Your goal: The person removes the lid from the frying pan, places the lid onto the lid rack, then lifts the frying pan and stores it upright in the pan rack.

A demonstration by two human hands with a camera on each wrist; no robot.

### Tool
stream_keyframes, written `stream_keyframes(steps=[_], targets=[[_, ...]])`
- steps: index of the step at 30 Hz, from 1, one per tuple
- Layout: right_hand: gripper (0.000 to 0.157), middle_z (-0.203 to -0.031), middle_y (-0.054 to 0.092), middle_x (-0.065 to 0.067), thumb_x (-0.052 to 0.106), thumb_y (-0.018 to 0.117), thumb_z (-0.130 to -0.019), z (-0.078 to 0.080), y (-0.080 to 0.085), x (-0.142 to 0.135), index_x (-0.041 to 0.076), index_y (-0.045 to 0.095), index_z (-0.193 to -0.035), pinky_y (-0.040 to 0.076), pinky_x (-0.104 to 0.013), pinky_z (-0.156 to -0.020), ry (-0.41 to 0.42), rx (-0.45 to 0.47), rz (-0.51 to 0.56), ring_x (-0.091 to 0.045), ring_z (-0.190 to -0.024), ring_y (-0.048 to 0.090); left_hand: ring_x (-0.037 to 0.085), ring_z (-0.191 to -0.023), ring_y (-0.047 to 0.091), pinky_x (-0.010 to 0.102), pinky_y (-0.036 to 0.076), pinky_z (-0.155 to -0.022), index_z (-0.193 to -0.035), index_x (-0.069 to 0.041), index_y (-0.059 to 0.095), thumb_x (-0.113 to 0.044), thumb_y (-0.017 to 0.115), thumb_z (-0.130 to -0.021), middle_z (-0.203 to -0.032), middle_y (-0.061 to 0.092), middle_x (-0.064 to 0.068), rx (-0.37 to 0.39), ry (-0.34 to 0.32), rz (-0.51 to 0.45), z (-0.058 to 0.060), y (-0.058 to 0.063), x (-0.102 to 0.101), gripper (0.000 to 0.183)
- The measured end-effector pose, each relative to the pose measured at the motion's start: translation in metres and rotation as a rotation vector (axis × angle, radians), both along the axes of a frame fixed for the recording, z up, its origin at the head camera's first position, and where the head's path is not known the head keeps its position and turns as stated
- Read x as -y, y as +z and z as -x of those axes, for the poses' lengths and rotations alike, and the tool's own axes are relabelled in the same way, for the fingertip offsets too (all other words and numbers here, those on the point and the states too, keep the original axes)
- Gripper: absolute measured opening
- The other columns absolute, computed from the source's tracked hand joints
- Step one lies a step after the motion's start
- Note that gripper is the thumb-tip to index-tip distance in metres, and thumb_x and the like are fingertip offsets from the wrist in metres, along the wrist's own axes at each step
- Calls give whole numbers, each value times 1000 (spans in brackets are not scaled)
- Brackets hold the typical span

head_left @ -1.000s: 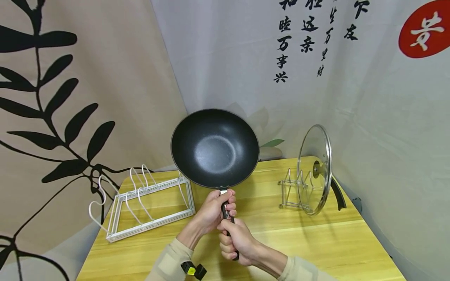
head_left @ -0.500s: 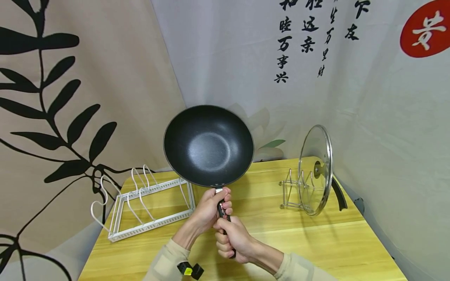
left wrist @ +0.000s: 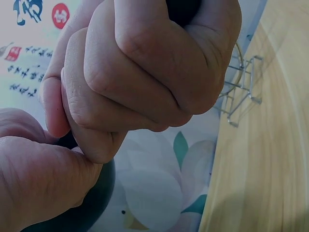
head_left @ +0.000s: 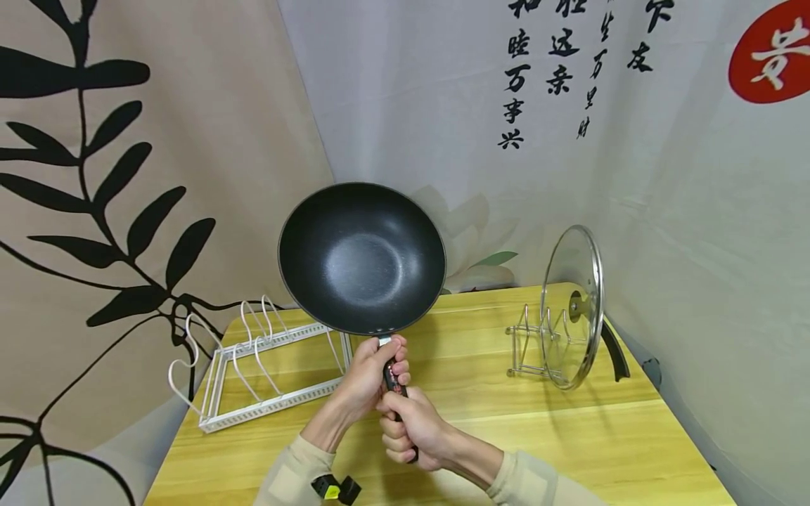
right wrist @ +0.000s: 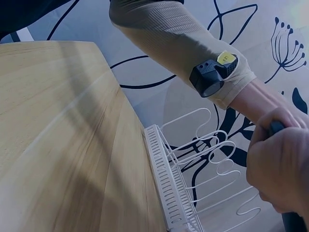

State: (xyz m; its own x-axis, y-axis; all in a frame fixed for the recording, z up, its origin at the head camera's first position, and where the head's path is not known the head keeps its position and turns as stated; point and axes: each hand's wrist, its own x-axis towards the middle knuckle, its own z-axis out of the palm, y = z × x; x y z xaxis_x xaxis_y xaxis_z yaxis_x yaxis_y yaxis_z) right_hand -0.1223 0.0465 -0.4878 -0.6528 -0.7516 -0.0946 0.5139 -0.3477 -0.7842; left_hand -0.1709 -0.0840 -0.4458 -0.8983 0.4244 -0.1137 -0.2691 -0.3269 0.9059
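A black wok (head_left: 362, 258) is held up over the back of the table, its dark inside facing me and its handle (head_left: 394, 378) pointing down toward me. My left hand (head_left: 367, 376) grips the upper part of that handle, close to the wok body. Just below it, my right hand (head_left: 414, 430) wraps round the lower end, and a bit of handle shows beneath the fist. In the left wrist view, curled fingers fill much of the picture, and part of the wok (left wrist: 91, 208) shows at lower left.
A white wire rack (head_left: 272, 404) lies on the wooden table (head_left: 538, 443) at left, partly behind the wok. At right, a glass lid (head_left: 572, 309) with a black handle stands upright in a small metal rack (head_left: 525, 351). Printed curtains (head_left: 405, 91) hang behind.
The wok and both hands have shifted left and slightly up, and the wok now covers more of the white rack's far corner. Both hands keep their grip; the view itself shifts slightly.
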Motion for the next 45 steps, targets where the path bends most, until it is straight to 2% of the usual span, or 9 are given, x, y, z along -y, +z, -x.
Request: stream_keyframes(steps=[18,24,33,45], targets=[[35,-44,26,15,16,46,-96,7,-2,12,21,29,-66,14,-24,-33,64,-30,24,0,-34,24,6,-64,43,19,44,-57,-109,-6,44,-17,38,-113,-81,44,-2,-29,57,44,-3,4,13,13],[35,-43,25,15,17,47,-95,9,-1,17,21,28,-66,12,-25,-33,84,-40,28,0,-34,22,7,-64,44,20,45,-58,-112,-3,43,-17,38,-113,-80,44,-2,-41,88,73,-5,6,18,15],[34,-43,24,15,16,45,-95,11,-2,25,21,28,-67,8,-28,-33,129,-74,56,-1,-34,20,9,-64,44,21,45,-59,-111,-7,44,-19,38,-113,-82,43,-2,-59,125,123,-8,9,25,13],[37,-42,25,17,17,43,-95,16,-3,34,23,25,-63,12,-25,-33,192,-85,63,0,-33,21,10,-64,45,22,46,-59,-109,-7,45,-19,38,-113,-80,43,0,-81,174,156,-10,12,33,14]])
